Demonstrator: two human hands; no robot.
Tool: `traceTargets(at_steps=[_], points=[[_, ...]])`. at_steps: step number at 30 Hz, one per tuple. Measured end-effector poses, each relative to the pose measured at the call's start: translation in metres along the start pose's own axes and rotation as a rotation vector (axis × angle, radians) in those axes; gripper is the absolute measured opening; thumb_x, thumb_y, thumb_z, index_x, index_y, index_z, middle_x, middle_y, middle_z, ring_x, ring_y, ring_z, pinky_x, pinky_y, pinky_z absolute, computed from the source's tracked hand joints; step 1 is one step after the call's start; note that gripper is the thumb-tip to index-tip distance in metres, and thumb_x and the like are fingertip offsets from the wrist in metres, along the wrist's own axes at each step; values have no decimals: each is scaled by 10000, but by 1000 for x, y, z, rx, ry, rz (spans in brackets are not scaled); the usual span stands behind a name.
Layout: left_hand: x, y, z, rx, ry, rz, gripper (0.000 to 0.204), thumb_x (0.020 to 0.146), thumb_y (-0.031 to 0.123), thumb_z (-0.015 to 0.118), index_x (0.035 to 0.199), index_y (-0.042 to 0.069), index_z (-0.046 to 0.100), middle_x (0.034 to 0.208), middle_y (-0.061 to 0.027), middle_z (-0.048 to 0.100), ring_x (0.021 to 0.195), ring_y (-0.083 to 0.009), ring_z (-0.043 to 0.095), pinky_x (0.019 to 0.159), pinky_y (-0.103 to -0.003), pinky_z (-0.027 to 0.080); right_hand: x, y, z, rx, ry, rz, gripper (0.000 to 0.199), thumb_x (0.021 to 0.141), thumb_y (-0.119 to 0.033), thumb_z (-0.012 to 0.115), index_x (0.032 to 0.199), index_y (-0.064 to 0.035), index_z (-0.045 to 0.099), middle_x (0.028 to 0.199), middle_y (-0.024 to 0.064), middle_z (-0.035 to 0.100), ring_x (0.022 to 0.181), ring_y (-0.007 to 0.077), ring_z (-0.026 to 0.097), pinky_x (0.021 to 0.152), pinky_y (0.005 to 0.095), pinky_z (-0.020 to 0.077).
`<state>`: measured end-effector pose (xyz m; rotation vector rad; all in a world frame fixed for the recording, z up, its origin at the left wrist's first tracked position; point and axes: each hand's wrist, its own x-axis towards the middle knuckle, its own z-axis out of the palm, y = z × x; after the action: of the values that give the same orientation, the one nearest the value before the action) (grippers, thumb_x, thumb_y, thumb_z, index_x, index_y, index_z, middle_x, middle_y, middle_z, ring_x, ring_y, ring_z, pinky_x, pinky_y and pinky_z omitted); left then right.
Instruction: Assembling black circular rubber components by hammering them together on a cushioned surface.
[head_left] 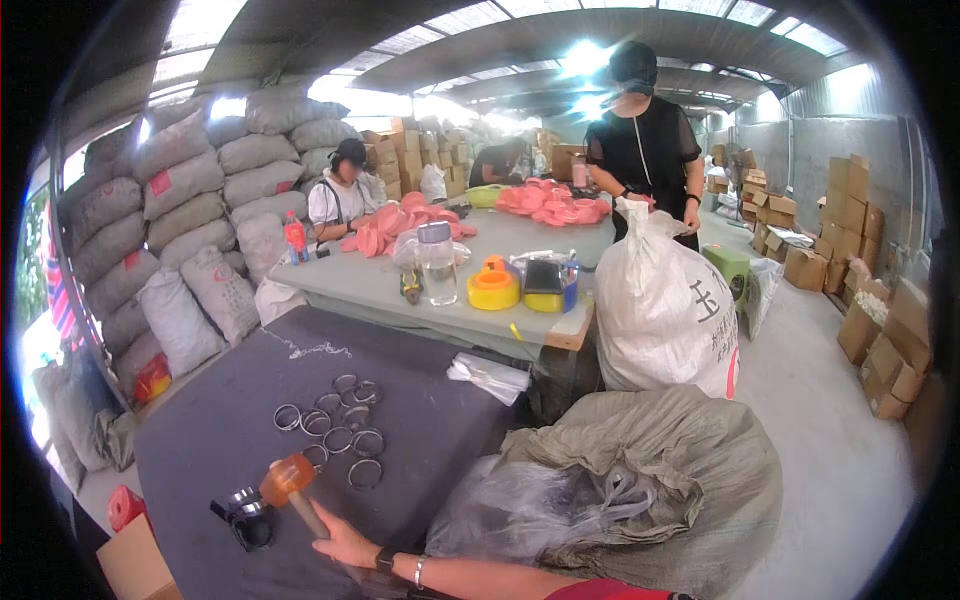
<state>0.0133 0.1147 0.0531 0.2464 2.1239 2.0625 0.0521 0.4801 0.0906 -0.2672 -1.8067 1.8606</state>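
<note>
My right hand reaches in from the lower right and is closed around the handle of a mallet with an amber-orange head. Just left of the mallet head, a small dark metal fixture with round silver parts sits on the dark tabletop. Beyond the mallet lie several thin metal rings, bangle-like, loosely grouped and partly overlapping. My left hand is not in view.
At right, an open woven sack with clear plastic bags crowds the table. White plastic packets lie at its far edge. A second table holds tape rolls, a water bottle and pink pieces; two people work there.
</note>
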Motion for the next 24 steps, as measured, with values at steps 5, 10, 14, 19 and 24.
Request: traceTargets(at_steps=[5,10,14,19,24], points=[[2,-2,1,-58,-4,-53,313,953,190,430,868,-43,622,814,-89,637,750,-181,571,696,-305,458,2,1,-2,-14,-10,12,821,823,-81,569,1482,-105,81,797,59,534,538,99,483,523,252,444],[7,-4,-1,-70,-22,-102,322,938,229,428,865,-9,633,789,-75,633,743,-167,569,684,-293,454,4,6,-4,26,-14,0,865,806,-58,540,1492,-164,24,742,73,507,533,142,483,522,290,440],[20,-20,-14,-91,-87,-93,199,904,177,505,892,30,640,834,-92,639,768,-194,576,714,-319,468,7,15,-2,30,-2,-18,862,807,-51,539,1492,-162,27,744,69,507,534,131,480,514,289,437],[28,-20,-25,-94,-97,-80,211,907,197,506,892,30,635,834,-91,634,770,-194,572,720,-322,464,5,7,1,43,-29,-3,867,803,-48,544,1491,-153,28,780,76,521,527,130,477,507,287,433],[35,-17,-25,-89,-138,-70,224,910,216,507,892,30,629,833,-89,630,772,-194,568,726,-325,460,6,13,-3,-4,10,-2,851,804,-52,559,1487,-130,57,813,84,549,545,120,498,531,273,450]])
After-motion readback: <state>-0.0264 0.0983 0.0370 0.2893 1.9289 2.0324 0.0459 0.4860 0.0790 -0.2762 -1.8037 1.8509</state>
